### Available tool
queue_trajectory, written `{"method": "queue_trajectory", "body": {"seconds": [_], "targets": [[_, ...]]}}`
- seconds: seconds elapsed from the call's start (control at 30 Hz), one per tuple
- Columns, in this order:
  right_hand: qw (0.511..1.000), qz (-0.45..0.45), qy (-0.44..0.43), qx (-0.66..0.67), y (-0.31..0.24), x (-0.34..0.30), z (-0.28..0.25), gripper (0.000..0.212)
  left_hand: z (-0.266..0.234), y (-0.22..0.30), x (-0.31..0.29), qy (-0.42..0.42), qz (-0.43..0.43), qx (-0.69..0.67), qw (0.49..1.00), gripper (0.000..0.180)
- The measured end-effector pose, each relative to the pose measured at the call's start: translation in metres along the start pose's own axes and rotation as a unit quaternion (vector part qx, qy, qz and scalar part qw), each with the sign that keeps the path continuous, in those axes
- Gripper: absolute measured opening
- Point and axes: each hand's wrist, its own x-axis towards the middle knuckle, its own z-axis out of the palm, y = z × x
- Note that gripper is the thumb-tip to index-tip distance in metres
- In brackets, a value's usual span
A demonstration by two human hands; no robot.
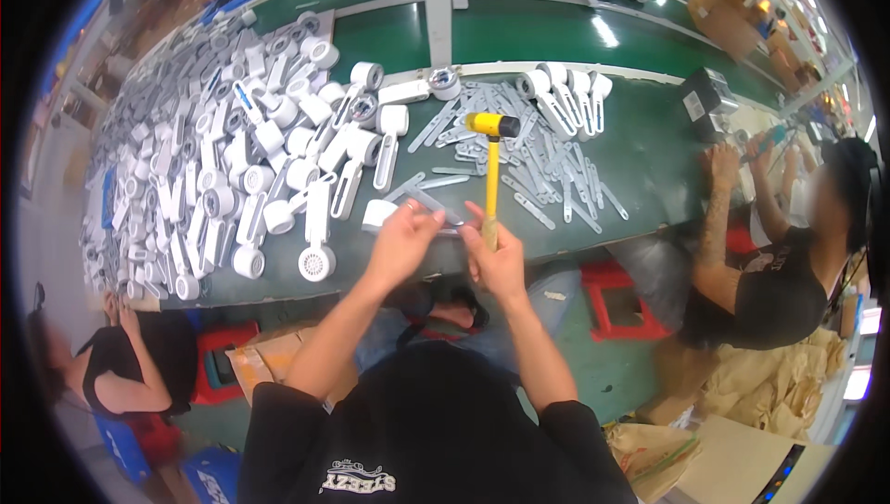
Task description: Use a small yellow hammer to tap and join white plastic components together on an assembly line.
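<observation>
My left hand [405,237] is closed around a white round-headed housing [378,215] near the table's front edge, its handle mostly hidden by my fingers. A grey flat strip [432,202] lies along that handle, under my left fingertips. My right hand [498,263] grips the yellow handle of a mallet [492,170], which stands head up with a yellow and black head. The right fingertips also touch the far end of the held piece. Beyond my hands, many loose grey strips [533,165] are spread over the green table.
A large heap of white round-headed housings [222,161] covers the table's left side. Several more housings [567,96] stand in a row at the back right. A dark box [706,101] is farther right. People sit at the left [130,365] and right [769,272]. A metal post [437,8] rises behind.
</observation>
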Motion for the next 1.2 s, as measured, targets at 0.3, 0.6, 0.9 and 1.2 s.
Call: {"method": "queue_trajectory", "body": {"seconds": [0.3, 0.6, 0.9, 1.2], "targets": [[0.990, -0.013, -0.046, -0.135, -0.019, -0.013, 0.023, 0.025, 0.005, -0.036, -0.036, 0.010, -0.059, -0.218, 0.974, 0.025], [0.971, 0.105, -0.071, -0.202, -0.027, 0.024, 0.003, 0.029, -0.055, -0.027, -0.026, 0.143, 0.294, 0.349, 0.878, 0.072], [0.934, 0.065, -0.121, -0.328, -0.031, 0.040, 0.004, 0.028, -0.057, -0.055, 0.009, 0.055, 0.343, 0.318, 0.882, 0.050], [0.927, 0.126, -0.118, -0.333, -0.047, 0.042, 0.011, 0.031, -0.057, -0.054, 0.019, 0.012, 0.452, 0.340, 0.824, 0.026]]}}
